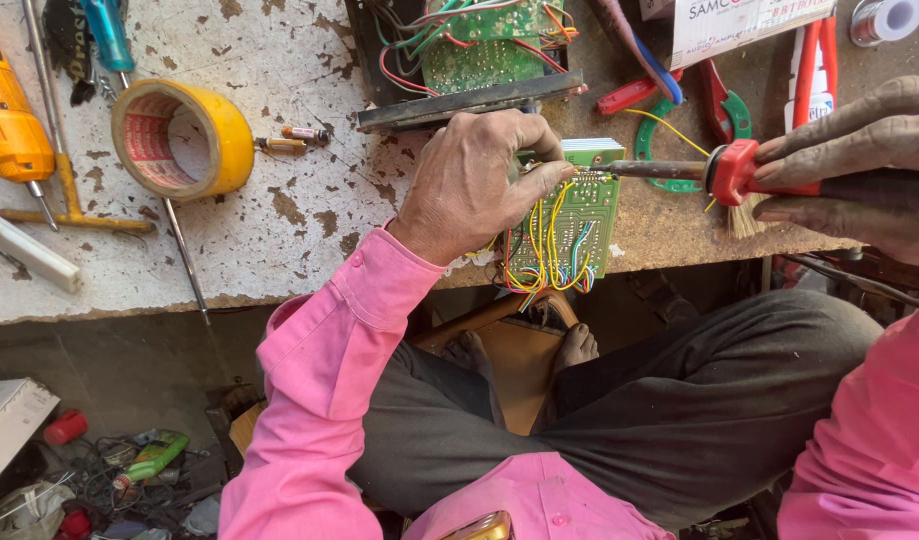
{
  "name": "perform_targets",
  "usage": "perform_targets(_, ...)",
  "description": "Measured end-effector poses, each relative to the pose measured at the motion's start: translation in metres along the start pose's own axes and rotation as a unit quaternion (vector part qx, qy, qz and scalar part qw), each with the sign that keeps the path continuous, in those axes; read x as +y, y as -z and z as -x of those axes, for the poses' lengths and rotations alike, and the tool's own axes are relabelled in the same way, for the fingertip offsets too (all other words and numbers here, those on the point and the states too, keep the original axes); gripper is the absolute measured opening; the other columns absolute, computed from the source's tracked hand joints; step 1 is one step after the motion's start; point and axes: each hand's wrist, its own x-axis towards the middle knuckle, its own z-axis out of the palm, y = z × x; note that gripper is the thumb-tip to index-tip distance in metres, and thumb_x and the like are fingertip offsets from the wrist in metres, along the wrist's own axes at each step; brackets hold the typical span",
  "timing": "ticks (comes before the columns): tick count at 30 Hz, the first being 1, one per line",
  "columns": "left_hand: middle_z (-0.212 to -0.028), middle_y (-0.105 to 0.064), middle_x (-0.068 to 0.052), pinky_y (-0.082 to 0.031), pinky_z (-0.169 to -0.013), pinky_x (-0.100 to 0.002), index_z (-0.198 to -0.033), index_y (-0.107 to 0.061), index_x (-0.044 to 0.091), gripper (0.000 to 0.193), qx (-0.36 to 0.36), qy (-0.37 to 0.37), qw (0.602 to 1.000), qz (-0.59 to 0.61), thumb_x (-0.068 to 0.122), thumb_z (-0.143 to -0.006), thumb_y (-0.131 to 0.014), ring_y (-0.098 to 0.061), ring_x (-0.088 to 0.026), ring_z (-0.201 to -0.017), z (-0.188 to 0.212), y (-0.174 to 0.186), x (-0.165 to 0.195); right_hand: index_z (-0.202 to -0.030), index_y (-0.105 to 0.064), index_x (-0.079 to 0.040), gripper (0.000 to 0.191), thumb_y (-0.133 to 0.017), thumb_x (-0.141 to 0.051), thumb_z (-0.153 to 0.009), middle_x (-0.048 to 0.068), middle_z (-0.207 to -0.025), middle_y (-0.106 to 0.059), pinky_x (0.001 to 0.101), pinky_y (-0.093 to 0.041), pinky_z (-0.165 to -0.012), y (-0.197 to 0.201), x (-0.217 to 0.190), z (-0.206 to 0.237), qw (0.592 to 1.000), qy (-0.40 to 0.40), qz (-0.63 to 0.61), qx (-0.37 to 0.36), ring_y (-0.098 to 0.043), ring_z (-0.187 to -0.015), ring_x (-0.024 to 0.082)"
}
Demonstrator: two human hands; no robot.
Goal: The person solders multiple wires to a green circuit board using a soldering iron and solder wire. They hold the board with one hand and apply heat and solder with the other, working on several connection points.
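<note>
Chipped white workbench [280, 70] in daylight, bare brown board [670, 225] at right, grey floor [130, 365] below.

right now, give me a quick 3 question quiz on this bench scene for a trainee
1. True or false: the right hand holds a soldering iron with a red collar.
2. Which thing does the left hand steady? A) the yellow tape roll B) the green circuit board C) the orange drill
3. Fill in: the tape roll lies to the ____ of the circuit board in the head view.

Key
1. True; its tip points at the board's top edge.
2. B; fingers press the board at the bench edge, wires hanging below.
3. Left; it lies on the chipped white bench top, apart from both hands.
</note>
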Motion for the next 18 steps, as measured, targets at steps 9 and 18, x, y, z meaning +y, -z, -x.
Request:
perform_targets(9,-0.09,-0.077,-0.01,-0.058,-0.074,-0.036,-0.092,-0.077,0.006,0.018,0.004,-0.026,0.999,0.018,0.022,-0.086,-0.082,-0.076,-0.025,-0.081,0.0,-0.001,-0.001,-0.109,-0.078,-0.018,0.026,-0.078,-0.022,-0.083,0.012,-0.116,-0.075,0.0415,-0.06,-0.095,0.005,0.007,0.0,0.995,0.067,0.043,-0.063,-0.072,-0.109,0.028)
perform_targets(18,-0.085,-0.077,-0.011,-0.059,-0.07,-0.035,-0.09,-0.077,0.004,0.016,-0.012,-0.016,0.999,0.046,0.02,-0.086,-0.079,-0.077,-0.023,-0.076,0.0,0.006,0.0,-0.112,-0.075,-0.009,0.035,-0.078,-0.018,-0.078,0.012,-0.113,-0.076,0.0356,-0.059,-0.093,-0.017,-0.003,0.021,0.93,-0.317,-0.187,0.004,-0.075,-0.104,0.022)
